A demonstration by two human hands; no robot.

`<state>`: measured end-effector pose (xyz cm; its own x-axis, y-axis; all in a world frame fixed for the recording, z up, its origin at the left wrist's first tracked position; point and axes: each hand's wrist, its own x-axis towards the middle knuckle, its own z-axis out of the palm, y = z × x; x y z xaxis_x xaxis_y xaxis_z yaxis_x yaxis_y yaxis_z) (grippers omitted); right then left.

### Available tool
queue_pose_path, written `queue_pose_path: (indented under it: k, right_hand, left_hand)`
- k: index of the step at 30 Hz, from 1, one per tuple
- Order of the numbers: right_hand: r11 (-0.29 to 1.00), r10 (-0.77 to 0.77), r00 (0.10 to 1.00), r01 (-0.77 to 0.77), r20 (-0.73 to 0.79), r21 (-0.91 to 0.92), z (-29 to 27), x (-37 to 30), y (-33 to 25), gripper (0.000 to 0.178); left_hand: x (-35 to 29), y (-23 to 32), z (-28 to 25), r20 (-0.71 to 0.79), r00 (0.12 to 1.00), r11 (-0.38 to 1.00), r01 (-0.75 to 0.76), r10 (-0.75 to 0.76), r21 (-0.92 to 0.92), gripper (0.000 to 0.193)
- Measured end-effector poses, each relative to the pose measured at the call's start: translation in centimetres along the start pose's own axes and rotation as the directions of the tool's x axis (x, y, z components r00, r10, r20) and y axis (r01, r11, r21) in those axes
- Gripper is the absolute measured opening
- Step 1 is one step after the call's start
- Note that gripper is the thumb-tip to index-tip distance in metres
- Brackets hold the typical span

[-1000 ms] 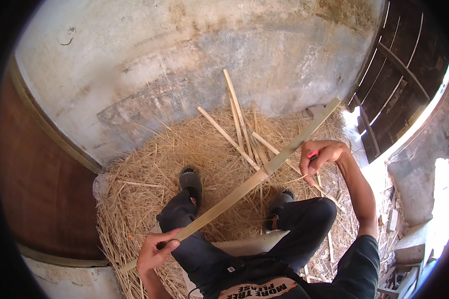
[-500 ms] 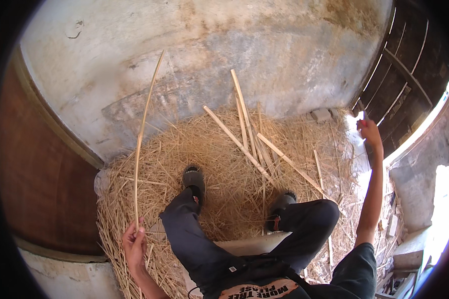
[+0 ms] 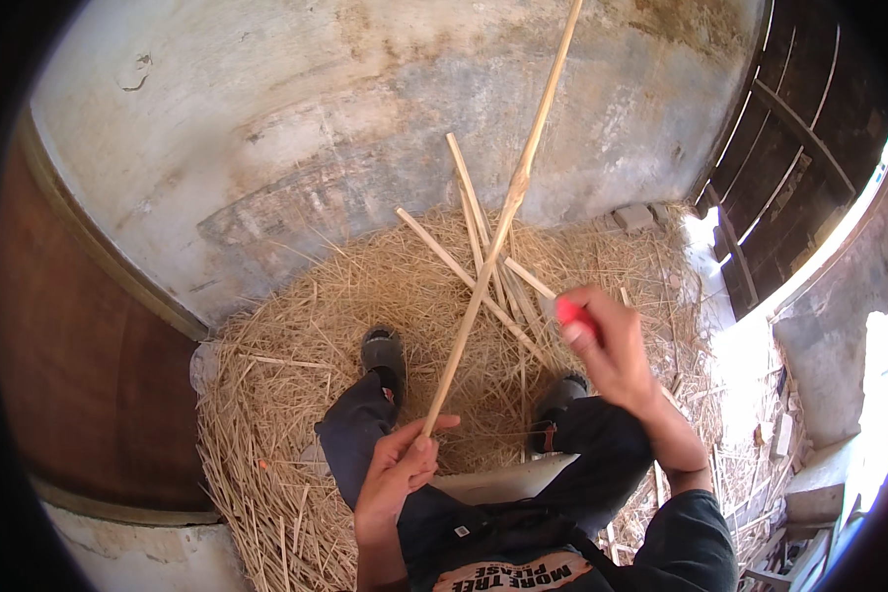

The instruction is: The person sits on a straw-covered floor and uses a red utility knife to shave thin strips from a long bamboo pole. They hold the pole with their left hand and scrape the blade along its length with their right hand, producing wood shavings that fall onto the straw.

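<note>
Near my lap, my left hand [image 3: 397, 469] is closed around the lower end of a long, thin bamboo strip [image 3: 515, 192]. The strip slants up and to the right past the top of the picture, with a thicker knot partway along. To the right of the strip, my right hand [image 3: 614, 345], slightly smeared by motion, grips a red-handled knife [image 3: 574, 314]. Its blade is blurred and hard to make out. A gap shows between the knife and the strip. Several split bamboo pieces [image 3: 449, 259] lie crossed on the shavings beyond my feet.
Straw-like shavings [image 3: 296, 395] cover the floor around my shoes [image 3: 382, 350]. A stained wall [image 3: 365, 109] rises ahead, with a brown panel [image 3: 99, 345] at the left. Dark slatted boards [image 3: 794, 148] and a bright opening are at the right. Bricks [image 3: 634, 218] sit by the wall.
My left hand has come inward to my lap, and the strip has swung from the left to a rightward slant. My right hand has moved in from the far right with the knife.
</note>
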<state>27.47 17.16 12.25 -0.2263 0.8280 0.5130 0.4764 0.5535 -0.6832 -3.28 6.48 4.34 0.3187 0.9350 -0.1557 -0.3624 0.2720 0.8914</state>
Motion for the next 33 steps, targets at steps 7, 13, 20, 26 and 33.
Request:
queue_pose_path:
  k: [7,13,20,26,33]
  right_hand:
    - [0.927,-0.291,0.952,0.304,0.091,-0.220,3.5,-1.6,0.0,0.033]
    - [0.891,-0.358,0.931,0.365,0.075,-0.268,4.3,-1.9,0.7,0.034]
    - [0.847,-0.394,0.914,0.401,0.092,-0.349,4.5,-2.5,0.2,0.034]
    - [0.826,-0.414,0.907,0.409,0.075,-0.388,4.1,-2.1,-0.2,0.031]
    - [0.815,-0.442,0.895,0.427,0.057,-0.391,4.0,-2.0,0.8,0.030]
  left_hand:
    - [1.5,0.3,3.2,-0.009,0.997,0.990,-0.069,0.070,0.126,0.052]
    - [1.6,0.3,3.9,-0.041,0.997,0.986,-0.057,0.064,0.157,0.047]
    - [1.8,0.0,4.7,-0.062,0.996,0.974,-0.056,0.071,0.218,0.041]
    - [1.6,0.1,5.2,-0.084,0.993,0.967,-0.057,0.080,0.250,0.040]
    - [1.3,-0.1,5.4,-0.104,0.991,0.960,-0.047,0.078,0.275,0.038]
